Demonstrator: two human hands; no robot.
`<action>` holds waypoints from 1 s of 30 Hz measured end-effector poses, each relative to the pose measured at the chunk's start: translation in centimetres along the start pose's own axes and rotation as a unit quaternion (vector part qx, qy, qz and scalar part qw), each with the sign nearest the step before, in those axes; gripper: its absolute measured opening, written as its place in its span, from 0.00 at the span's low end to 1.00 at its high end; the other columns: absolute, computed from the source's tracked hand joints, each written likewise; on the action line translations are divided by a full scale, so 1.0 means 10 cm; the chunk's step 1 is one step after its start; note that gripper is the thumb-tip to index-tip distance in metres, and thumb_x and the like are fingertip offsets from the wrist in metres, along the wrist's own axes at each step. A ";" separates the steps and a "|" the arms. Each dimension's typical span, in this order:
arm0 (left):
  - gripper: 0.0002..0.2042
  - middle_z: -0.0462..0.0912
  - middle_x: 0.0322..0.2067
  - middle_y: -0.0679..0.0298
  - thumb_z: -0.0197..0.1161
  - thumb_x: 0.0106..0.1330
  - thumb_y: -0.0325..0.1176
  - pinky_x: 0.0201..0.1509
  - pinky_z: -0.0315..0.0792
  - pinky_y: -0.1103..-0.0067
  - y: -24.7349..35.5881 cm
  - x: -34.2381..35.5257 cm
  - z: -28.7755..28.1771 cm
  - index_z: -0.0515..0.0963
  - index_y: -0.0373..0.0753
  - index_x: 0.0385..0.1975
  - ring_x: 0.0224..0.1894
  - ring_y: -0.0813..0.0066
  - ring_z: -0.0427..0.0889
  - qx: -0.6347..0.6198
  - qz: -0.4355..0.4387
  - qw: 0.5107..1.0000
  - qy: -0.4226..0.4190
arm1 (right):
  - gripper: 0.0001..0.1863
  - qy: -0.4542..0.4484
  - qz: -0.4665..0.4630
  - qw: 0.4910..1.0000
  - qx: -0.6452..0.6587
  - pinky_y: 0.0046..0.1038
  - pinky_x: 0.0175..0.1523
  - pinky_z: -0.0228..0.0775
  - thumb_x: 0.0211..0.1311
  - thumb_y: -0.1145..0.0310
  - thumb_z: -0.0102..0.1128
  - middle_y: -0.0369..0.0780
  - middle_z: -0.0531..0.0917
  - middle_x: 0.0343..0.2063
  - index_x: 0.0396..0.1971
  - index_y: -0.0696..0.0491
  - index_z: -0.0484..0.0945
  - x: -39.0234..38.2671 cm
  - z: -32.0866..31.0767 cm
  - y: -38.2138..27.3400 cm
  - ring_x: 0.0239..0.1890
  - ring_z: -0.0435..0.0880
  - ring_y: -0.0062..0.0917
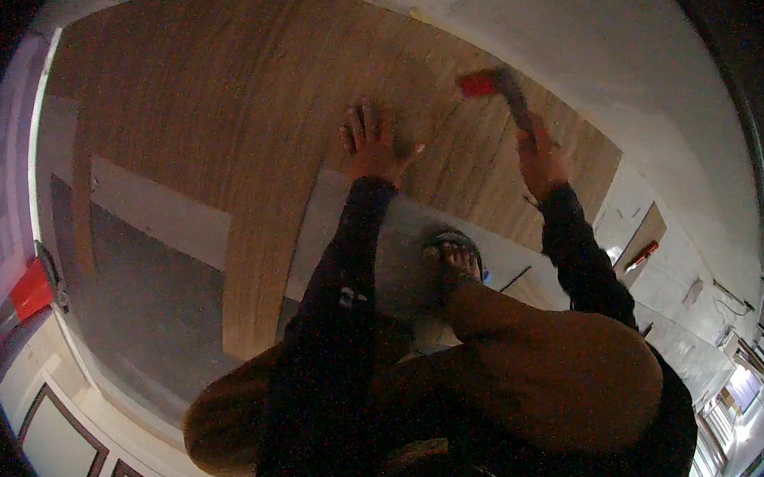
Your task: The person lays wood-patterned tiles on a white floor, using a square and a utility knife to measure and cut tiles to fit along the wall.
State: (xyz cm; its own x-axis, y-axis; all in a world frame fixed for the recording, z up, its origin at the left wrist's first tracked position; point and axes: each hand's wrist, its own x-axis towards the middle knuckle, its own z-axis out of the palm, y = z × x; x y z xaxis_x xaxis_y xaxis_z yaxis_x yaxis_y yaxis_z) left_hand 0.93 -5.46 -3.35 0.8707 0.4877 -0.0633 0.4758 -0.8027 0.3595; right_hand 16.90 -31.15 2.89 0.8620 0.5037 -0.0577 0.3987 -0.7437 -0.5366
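My left hand (374,150) lies with its fingers spread on the wood-look floor planks (233,88). My right hand (542,159) is wrapped round the handle of a hammer (500,83), which has a red end on its dark head. The hammer head is slightly blurred and points left, over the planks near the wall side. I cannot tell whether it touches the boards. Below my hands, my sandalled foot (458,257) stands on the grey underlay (399,228), beside the planks' stepped edge.
At left, a pale underlay strip (162,212) crosses the dark bare floor (160,303). A red-and-grey object (22,302) is by the white door frame. To the right, a red-handled tool (643,257) lies by a plank offcut (649,229). A pale wall (659,78) borders the planks.
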 end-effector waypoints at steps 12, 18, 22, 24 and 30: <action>0.41 0.43 0.76 0.55 0.54 0.63 0.63 0.76 0.33 0.48 1.45 -0.60 0.49 0.57 0.47 0.73 0.78 0.49 0.37 -0.067 0.240 0.960 -0.127 | 0.12 0.280 0.511 0.657 0.479 0.25 0.11 0.58 0.72 0.54 0.52 0.32 0.66 0.11 0.32 0.43 0.66 -2.96 -1.09 2.57 0.08 0.64 0.20; 0.44 0.37 0.77 0.58 0.53 0.64 0.65 0.76 0.32 0.49 1.48 -0.59 0.45 0.51 0.49 0.75 0.78 0.52 0.35 -0.059 0.243 0.955 -0.159 | 0.12 0.096 0.534 0.741 0.396 0.25 0.11 0.58 0.74 0.53 0.50 0.31 0.67 0.11 0.33 0.43 0.66 -2.84 -1.08 2.10 0.08 0.64 0.21; 0.45 0.37 0.77 0.59 0.53 0.62 0.67 0.76 0.34 0.50 1.29 -0.64 0.53 0.51 0.50 0.75 0.78 0.52 0.35 0.000 0.248 0.963 -0.108 | 0.09 0.180 0.492 0.741 0.420 0.28 0.12 0.56 0.72 0.53 0.53 0.31 0.68 0.13 0.39 0.41 0.70 -2.86 -0.57 2.42 0.08 0.63 0.22; 0.45 0.37 0.77 0.59 0.54 0.62 0.67 0.76 0.34 0.49 1.75 -0.51 0.57 0.51 0.50 0.75 0.78 0.52 0.34 -0.067 0.275 0.955 -0.089 | 0.10 0.268 0.461 0.784 0.317 0.31 0.11 0.58 0.75 0.51 0.48 0.32 0.67 0.12 0.36 0.40 0.68 -3.31 -1.10 3.52 0.07 0.64 0.24; 0.45 0.37 0.77 0.59 0.54 0.62 0.67 0.76 0.33 0.49 1.52 -0.64 0.58 0.52 0.50 0.75 0.78 0.52 0.33 -0.057 0.236 0.958 -0.150 | 0.21 0.180 0.502 0.723 0.439 0.41 0.15 0.63 0.68 0.38 0.43 0.35 0.76 0.18 0.30 0.39 0.73 -2.95 -1.11 3.73 0.14 0.73 0.31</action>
State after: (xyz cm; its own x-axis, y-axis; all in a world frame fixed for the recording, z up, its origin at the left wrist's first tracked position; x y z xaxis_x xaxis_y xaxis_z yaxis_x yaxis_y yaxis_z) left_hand 3.33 -22.72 -2.85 0.9903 -0.0544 -0.1278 0.0189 -0.8588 0.5120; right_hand 9.82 -78.65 -6.10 0.6674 -0.3618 -0.6509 -0.7009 -0.0099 -0.7132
